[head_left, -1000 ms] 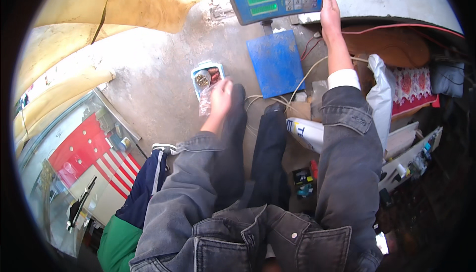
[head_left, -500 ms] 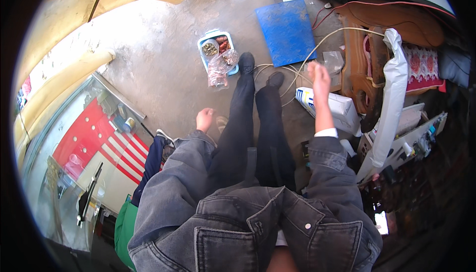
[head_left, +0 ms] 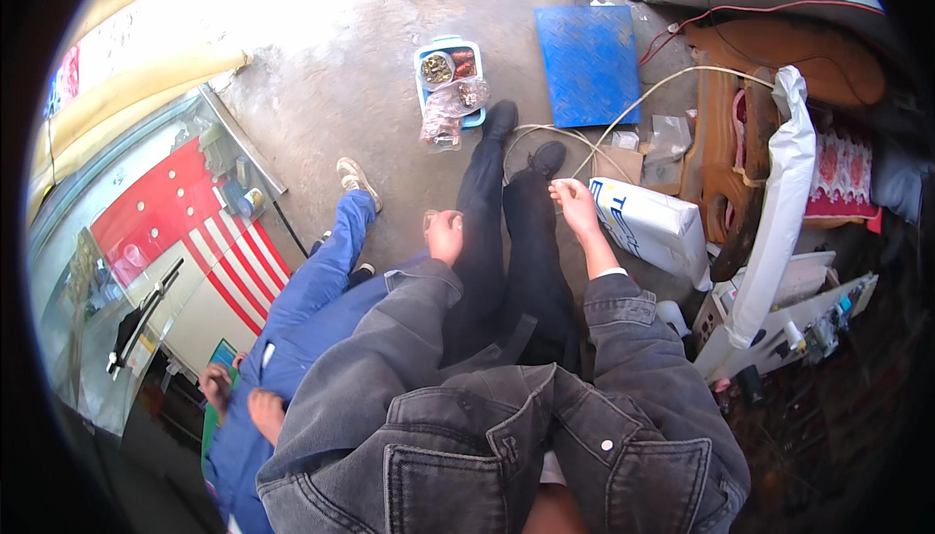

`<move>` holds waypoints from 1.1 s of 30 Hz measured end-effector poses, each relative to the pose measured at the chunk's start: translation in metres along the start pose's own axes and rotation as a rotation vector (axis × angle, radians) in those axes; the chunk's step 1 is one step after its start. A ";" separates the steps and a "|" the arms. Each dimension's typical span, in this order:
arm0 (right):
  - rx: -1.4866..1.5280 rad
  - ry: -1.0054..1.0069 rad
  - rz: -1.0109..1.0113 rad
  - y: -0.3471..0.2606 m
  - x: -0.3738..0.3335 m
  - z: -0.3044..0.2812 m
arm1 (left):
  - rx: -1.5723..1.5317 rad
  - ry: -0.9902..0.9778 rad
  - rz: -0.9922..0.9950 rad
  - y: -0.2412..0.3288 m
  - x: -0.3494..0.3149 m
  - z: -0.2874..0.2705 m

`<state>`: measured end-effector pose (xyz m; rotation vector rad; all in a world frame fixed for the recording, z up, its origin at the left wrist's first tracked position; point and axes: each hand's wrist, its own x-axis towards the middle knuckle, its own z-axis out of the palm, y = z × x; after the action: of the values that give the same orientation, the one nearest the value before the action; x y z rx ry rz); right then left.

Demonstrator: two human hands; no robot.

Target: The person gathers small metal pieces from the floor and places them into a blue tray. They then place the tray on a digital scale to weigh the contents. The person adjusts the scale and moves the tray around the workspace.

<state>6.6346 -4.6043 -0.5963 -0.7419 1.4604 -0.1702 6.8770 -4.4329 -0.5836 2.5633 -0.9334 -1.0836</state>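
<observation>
My left hand (head_left: 445, 236) hangs in front of my left thigh with its fingers curled in. A small brownish bit shows at its far left side; I cannot tell whether it is a finger or a held thing. Over my right knee is my right hand (head_left: 577, 207), fingers bent and tips together, with anything inside hidden. Neither hand visibly touches anything around it. Closest to the right hand stands a white printed sack (head_left: 662, 227). Ahead on the floor lies a blue-rimmed tray (head_left: 474, 117) holding a round tub (head_left: 436, 68), reddish food and clear plastic bags (head_left: 443, 110).
A blue platform scale (head_left: 589, 64) stands ahead right. A pale hose (head_left: 672, 79) loops across the floor by my feet. At right is a carved wooden seat (head_left: 714, 134). A person in blue (head_left: 321, 281) is close on my left, beside a glass display case (head_left: 146, 183).
My left hand has moved right, in front of my thigh; my right hand has come inward and lower. The person in blue has come further into view on the left.
</observation>
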 end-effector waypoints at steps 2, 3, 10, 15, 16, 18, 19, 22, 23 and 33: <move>0.012 0.040 0.005 0.009 0.004 0.000 | -0.025 0.003 0.021 0.008 -0.002 0.001; -0.004 0.062 0.003 0.014 0.007 0.001 | -0.113 -0.025 -0.016 0.011 -0.002 0.000; -0.045 0.065 -0.075 0.021 0.040 0.043 | 0.101 -0.085 -0.023 0.017 0.052 -0.015; -0.184 0.066 -0.225 0.004 0.096 0.103 | 0.675 0.045 0.172 0.013 0.134 -0.006; -0.221 0.083 -0.260 0.001 0.109 0.115 | 0.713 0.086 0.229 0.009 0.153 -0.002; -0.305 0.117 -0.236 -0.006 0.138 0.139 | 0.775 0.070 0.302 -0.001 0.195 0.004; -0.366 0.151 -0.210 -0.010 0.152 0.152 | 0.740 0.065 0.394 -0.006 0.215 0.008; -0.555 0.200 -0.081 -0.019 0.181 0.190 | 0.753 -0.028 0.560 -0.022 0.255 0.014; -0.552 0.200 -0.040 -0.022 0.191 0.202 | 0.817 -0.114 0.572 -0.024 0.265 0.016; -0.600 0.272 0.080 0.007 0.238 0.235 | 0.556 -0.048 0.712 -0.038 0.331 -0.009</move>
<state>6.8855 -4.6432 -0.8134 -1.1730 1.8229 0.2525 7.0770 -4.6103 -0.7823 2.2028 -2.1811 -0.7330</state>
